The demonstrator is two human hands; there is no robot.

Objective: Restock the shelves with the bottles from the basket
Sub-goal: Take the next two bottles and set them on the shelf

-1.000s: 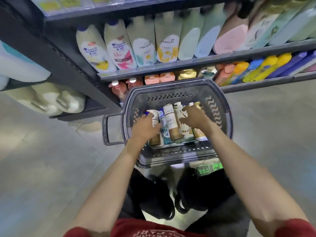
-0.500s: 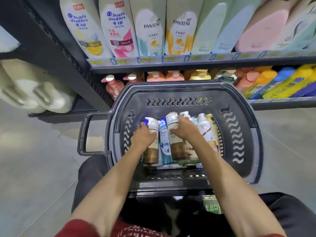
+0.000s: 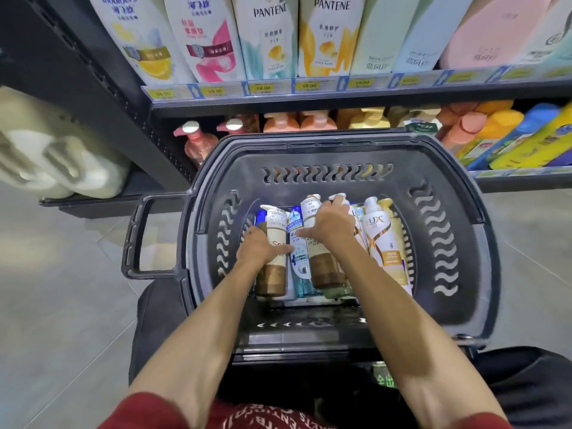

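In the grey basket (image 3: 464, 243), just in front of the low shelf (image 3: 340, 102), the left grip (image 3: 258, 247) wraps the left brown/cream bottle (image 3: 274, 277) mid-body, and the right grip (image 3: 332, 224) curls over the upper part of the 2nd brown/cream bottle (image 3: 326, 269). A blue bottle (image 3: 299, 261) lies btwn them. All lie side by side, long axes near-to-far, pump caps toward the shelf.

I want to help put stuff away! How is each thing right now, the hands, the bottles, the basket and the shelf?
Basket: loaded with bottles lying side by side.
Left hand: gripping the left brown bottle.
Right hand: gripping the right brown bottle.
Blue bottle: lying between the brown ones.
Gold bottle: lying in the basket, not held.
Top shelf: packed with upright bottles.
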